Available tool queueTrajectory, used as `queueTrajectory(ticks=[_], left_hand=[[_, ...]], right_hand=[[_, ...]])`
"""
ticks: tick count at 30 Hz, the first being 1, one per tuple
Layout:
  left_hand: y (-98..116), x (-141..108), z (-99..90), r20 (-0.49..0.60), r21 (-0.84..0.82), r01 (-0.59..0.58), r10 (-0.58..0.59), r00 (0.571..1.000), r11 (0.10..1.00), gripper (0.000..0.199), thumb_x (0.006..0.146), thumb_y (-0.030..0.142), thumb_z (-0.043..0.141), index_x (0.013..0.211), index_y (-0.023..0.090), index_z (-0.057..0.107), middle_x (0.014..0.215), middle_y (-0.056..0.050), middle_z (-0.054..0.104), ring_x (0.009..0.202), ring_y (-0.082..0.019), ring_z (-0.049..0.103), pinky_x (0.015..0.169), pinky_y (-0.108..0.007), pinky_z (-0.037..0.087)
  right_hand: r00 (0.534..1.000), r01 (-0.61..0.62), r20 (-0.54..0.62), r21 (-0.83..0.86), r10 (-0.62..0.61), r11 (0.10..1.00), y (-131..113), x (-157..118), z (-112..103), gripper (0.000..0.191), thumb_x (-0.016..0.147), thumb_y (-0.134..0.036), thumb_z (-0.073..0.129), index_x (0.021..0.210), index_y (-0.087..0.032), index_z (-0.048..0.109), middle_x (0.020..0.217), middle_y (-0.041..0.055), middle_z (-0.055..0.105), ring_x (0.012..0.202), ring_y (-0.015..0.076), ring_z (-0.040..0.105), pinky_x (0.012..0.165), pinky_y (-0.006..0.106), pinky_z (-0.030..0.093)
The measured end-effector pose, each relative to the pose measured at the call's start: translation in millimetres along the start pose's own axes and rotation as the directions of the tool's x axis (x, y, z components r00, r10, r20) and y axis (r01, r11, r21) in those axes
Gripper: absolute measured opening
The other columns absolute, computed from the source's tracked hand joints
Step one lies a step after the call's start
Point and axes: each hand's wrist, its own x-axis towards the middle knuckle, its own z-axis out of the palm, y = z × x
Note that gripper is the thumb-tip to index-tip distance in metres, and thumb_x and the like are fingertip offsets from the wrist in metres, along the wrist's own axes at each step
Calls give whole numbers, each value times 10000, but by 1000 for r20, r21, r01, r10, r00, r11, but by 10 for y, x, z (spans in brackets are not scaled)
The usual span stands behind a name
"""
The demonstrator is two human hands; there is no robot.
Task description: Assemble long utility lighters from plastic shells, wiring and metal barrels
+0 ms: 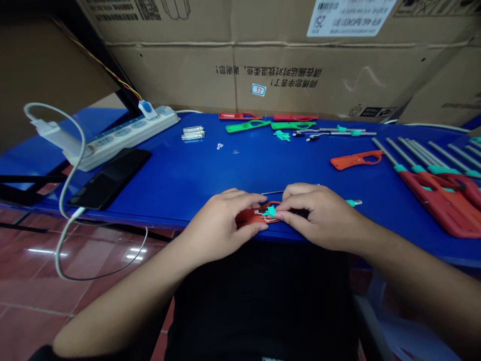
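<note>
Near the front edge of the table, my left hand (225, 215) curls its fingers and thumb around an orange lighter casing half (245, 217). Within that casing show a small teal plastic trigger (269, 212) and thin white wires. My right hand (325, 213) pinches the trigger between thumb and fingertips, over the casing. Part of the casing is hidden under both hands. A thin metal rod (276, 191) lies just behind my hands. Beyond my right hand pokes out a teal collar with a metal tip (353, 202); the rest of it is hidden.
At right lie several assembled lighters (439, 200) and a loose orange casing half (356, 159). Green casing halves (248, 125), teal triggers (281, 135) and clear tubes (193, 133) sit at the back. A power strip (128, 138) and black phone (110, 178) occupy the left.
</note>
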Motion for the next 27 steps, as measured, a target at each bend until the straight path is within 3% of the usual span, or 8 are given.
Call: queueTrajectory(ticks=[6, 10, 16, 19, 23, 27], left_hand=[[6, 96, -53, 26, -79, -14, 16, 1000, 997, 231, 891, 149, 648, 1074, 215, 773, 978, 5, 772, 843, -112, 706, 753, -219, 531], [49, 136, -42, 17, 86, 5, -7, 1000, 996, 176, 851, 154, 690, 977, 205, 802, 899, -9, 775, 786, -149, 698, 715, -265, 525], [54, 98, 33, -41, 232, -110, 122, 992, 967, 139, 889, 183, 661, 878, 155, 797, 804, -27, 765, 731, -177, 676, 709, -321, 512], [33, 92, 41, -50, 237, -126, 142, 989, 963, 161, 917, 199, 639, 906, 149, 792, 832, -35, 767, 744, -177, 673, 713, -324, 514], [9, 66, -23, 17, 142, -118, 116, 993, 983, 191, 951, 185, 591, 983, 160, 778, 902, -30, 759, 822, -163, 670, 785, -315, 524], [-1, -39, -75, 55, 114, -48, 42, 998, 992, 347, 945, 316, 631, 1251, 159, 680, 1101, -75, 694, 995, -200, 627, 887, -359, 515]], right_hand=[[997, 44, -66, -13, -45, 999, 21, -62, 45, 160, 938, -200, 606, 861, -174, 744, 814, 25, 661, 766, 135, 587, 705, 273, 432], [995, 64, -71, -13, -65, 998, 33, -58, 58, 184, 945, -196, 598, 855, -169, 756, 785, 27, 657, 756, 141, 577, 694, 284, 426], [993, 109, -53, 2, -109, 994, 63, -32, 43, 223, 957, -225, 590, 830, -174, 766, 770, 29, 653, 741, 143, 575, 675, 292, 416], [994, 102, -26, -17, -102, 995, 58, -20, 20, 227, 957, -226, 585, 827, -178, 765, 782, 29, 657, 738, 141, 581, 672, 290, 413], [998, 57, 28, -44, -56, 997, 23, -3, -19, 233, 961, -237, 571, 841, -188, 765, 807, 28, 659, 724, 135, 586, 656, 286, 404], [997, 56, 49, -79, -52, 995, -10, 8, -42, 234, 964, -242, 569, 842, -191, 761, 793, 27, 655, 739, 144, 585, 671, 291, 400]])
